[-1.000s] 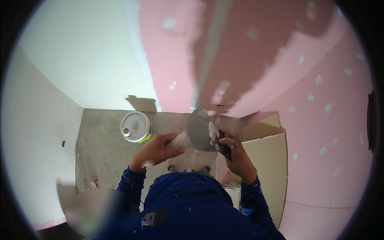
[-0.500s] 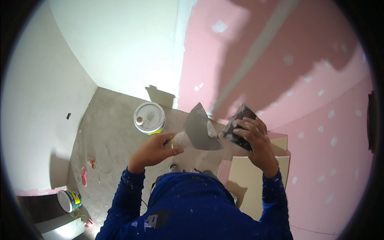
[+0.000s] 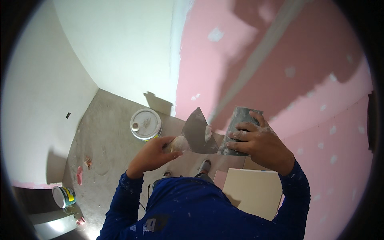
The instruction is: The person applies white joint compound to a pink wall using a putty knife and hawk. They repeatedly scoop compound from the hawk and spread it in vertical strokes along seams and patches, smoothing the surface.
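Note:
My left hand (image 3: 154, 154) is closed round the pale, compound-smeared handle of a wide putty knife (image 3: 198, 134). Its broad grey blade points up and to the right, with a dab of white compound (image 3: 208, 133) near the right edge. In my right hand (image 3: 258, 138) is a dark rectangular scraper blade (image 3: 242, 116), gripped from above with the fingers spread over its face. White smears cover its left and lower parts. The scraper's lower left corner lies close to the knife blade's right edge; whether they touch I cannot tell.
A lidded white bucket (image 3: 146, 123) with a roll on its lid stands by the wall. Beige board sheets (image 3: 252, 188) lie low on the right. The pink wall (image 3: 320, 120) bears white patches. Another bucket (image 3: 64, 197), pink slippers (image 3: 79, 176) and a bright lamp (image 3: 56, 227) are at left.
My right hand has turned the scraper, so its face now shows lighter and more upright, with its elbow farther out. The putty knife stays nearly in place. My right foot has come into view.

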### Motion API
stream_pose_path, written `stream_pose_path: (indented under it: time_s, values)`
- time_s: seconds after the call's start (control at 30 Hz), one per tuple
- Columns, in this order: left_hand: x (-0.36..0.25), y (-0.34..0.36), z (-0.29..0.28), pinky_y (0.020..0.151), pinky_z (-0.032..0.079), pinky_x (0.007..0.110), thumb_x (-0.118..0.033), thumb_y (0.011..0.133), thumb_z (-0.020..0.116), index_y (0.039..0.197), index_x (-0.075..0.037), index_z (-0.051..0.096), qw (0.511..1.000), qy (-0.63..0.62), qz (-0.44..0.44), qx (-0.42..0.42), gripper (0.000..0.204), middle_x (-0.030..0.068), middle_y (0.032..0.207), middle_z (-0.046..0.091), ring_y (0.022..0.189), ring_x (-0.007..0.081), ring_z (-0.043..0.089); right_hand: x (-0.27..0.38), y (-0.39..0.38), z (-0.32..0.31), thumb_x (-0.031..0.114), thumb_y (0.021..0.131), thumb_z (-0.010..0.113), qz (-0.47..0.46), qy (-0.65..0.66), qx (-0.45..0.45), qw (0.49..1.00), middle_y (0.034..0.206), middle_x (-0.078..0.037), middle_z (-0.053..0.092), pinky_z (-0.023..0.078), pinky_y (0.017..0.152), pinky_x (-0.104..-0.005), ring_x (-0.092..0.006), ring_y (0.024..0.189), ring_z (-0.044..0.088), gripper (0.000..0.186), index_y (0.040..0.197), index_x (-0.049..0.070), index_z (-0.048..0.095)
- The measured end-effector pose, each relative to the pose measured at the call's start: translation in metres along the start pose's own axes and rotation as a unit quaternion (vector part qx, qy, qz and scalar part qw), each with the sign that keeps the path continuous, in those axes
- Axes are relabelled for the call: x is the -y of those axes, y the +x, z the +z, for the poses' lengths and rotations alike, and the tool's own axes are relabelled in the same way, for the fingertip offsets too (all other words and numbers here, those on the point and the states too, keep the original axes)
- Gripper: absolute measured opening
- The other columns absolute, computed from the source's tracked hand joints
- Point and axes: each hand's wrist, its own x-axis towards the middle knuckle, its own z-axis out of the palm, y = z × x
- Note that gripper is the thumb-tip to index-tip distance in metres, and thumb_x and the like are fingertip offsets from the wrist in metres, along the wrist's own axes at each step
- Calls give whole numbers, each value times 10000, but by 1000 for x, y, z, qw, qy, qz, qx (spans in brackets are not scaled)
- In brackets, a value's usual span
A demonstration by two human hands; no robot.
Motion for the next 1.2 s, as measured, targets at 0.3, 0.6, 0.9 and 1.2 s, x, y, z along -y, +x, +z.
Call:
stream_pose_path:
  time_s: [0.3,0.6,0.9,1.2]
  values:
    - [-78,76,73,752,552,346,-277,889,789,1254,16,691,998,33,13,-47,479,141,889,757,769,209,707,-117,-50,8,117,938,646,-59,-7,-38,997,1250,-34,716,289,1206,-592,-245,1312,568,253,1127,226,773]
    - [3,101,118,472,423,237,-376,947,732,909,-32,692,961,-114,-142,-208,348,3,645,603,529,78,568,-266,-131,220,-27,844,678,286,791,-158,517,1182,-164,734,566,981,-421,-287,1087,706,371,1208,30,718]
    - [174,97,193,745,546,374,-577,934,677,1224,-76,689,939,-10,-308,-151,579,162,951,710,825,191,676,-253,-132,264,28,853,630,113,954,-177,213,1321,-204,664,484,1119,-530,-364,1253,634,576,1416,-40,525]
    - [274,194,195,647,486,397,-643,940,627,1212,-83,703,957,-20,-242,-156,628,118,860,650,720,192,570,-346,-138,-21,95,947,659,142,692,-393,589,1185,-91,696,567,950,-374,-194,1069,678,375,1301,-16,603]
